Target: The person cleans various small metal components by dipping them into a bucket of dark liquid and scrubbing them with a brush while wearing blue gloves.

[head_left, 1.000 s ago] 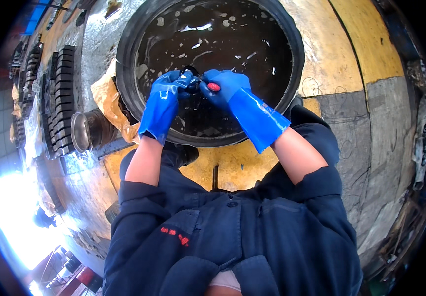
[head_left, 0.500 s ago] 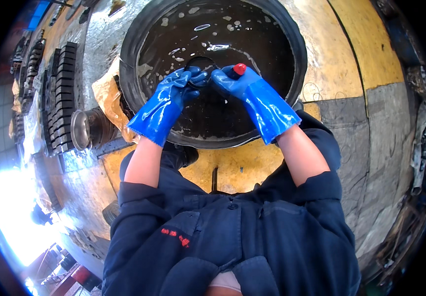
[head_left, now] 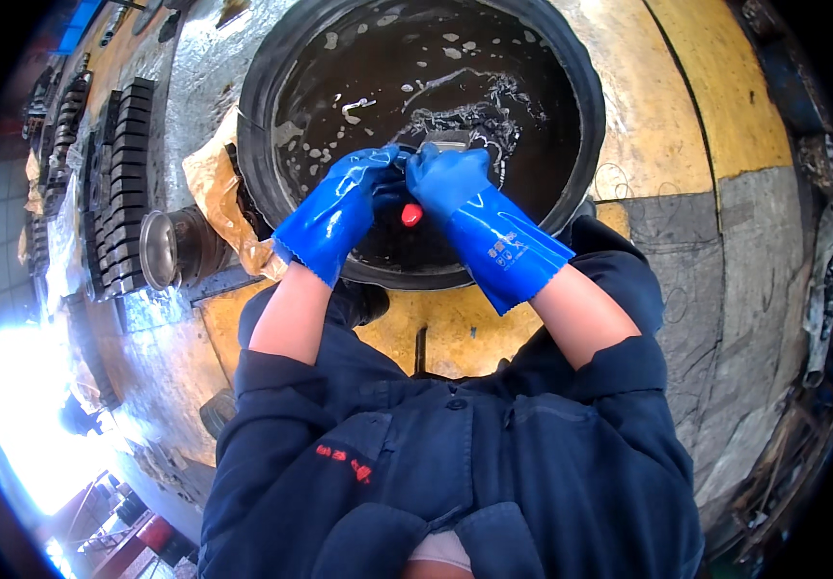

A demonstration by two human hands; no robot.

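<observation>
Both my hands wear long blue rubber gloves and meet over a wide black tub [head_left: 254,145] of dark, oily liquid. My right hand [head_left: 450,183] is closed round a tool that looks like a flat paintbrush, its red handle end [head_left: 411,214] pointing toward me. The brush's greyish flat head [head_left: 447,141] shows beyond my knuckles, above the liquid. My left hand [head_left: 358,183] is closed beside it on a dark, round-edged part, mostly hidden by the gloves. Foam and ripples [head_left: 479,116] spread on the liquid just past the brush head.
Left of the tub lie crumpled brown paper [head_left: 212,183] and a metal cylinder [head_left: 170,249]. Rows of black ribbed parts [head_left: 125,193] stand farther left. Grey mats [head_left: 672,251] cover the yellow floor at right, with metal scraps along the far right edge.
My right hand has turned over, so the red handle end swung from the far side to near me. Both hands have drawn together, and fresh foam has appeared on the liquid.
</observation>
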